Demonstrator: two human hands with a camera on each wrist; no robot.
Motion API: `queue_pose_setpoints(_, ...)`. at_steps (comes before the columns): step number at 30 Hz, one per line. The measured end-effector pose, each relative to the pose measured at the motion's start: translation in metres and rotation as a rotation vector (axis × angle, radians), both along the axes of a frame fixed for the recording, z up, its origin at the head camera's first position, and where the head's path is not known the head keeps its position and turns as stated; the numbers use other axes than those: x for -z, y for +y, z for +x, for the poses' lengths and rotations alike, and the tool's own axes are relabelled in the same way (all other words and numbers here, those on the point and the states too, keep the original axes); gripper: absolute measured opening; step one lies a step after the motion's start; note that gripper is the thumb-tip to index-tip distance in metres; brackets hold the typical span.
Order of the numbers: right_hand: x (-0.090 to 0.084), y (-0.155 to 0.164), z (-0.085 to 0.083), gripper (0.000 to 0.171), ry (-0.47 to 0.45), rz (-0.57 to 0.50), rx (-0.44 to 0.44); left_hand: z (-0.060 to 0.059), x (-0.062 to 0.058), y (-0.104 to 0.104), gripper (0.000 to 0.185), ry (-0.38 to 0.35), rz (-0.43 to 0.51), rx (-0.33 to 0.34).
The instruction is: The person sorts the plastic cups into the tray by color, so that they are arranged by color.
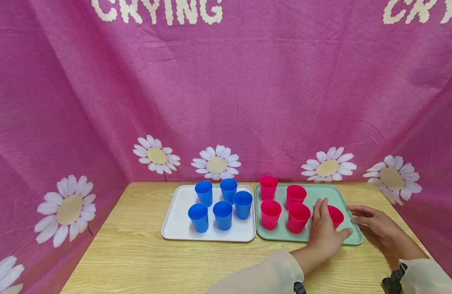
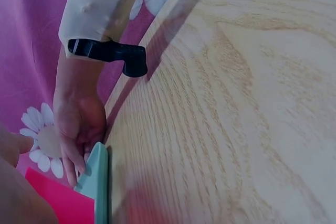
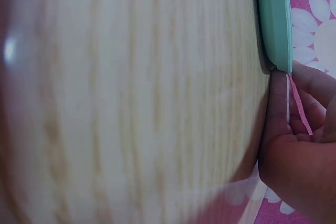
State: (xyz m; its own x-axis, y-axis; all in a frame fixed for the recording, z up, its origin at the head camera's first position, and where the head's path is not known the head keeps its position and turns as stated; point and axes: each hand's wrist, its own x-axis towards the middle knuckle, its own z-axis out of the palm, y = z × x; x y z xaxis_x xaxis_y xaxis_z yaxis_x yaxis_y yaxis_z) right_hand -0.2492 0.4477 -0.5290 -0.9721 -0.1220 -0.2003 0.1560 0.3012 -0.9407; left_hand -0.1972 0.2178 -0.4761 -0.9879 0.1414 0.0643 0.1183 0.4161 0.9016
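My left hand reaches over the green tray, its fingers straight and its thumb spread to the right. It overlaps the lower left of the rightmost red cup, which also shows as a red wall beside the hand in the left wrist view. Several other red cups stand upright to its left. My right hand is at the tray's right edge, fingers extended toward it. In the right wrist view its fingers lie right at the tray's corner, with a thin pink strip in front of the palm.
A white tray adjoins the green one on the left and bears several upright blue cups. Both trays lie on a wooden table. A pink cloth with daisies hangs behind and at the sides.
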Motion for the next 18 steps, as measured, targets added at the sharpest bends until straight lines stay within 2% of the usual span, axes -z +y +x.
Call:
queue_pose_setpoints(9,0.0,0.0,0.001,0.031,0.018,-0.064,-0.01,0.008,-0.013,-0.002,0.09,0.072,-0.118,0.003)
queue_pose_setpoints(13,-0.001,-0.001,0.001,0.033,0.011,-0.057,-0.013,0.012,-0.017,-0.006,0.091,0.119,-0.162,0.018)
queue_pose_setpoints(18,-0.001,-0.001,0.0,0.04,0.013,-0.027,-0.018,0.019,-0.023,-0.016,0.092,0.151,-0.16,0.064)
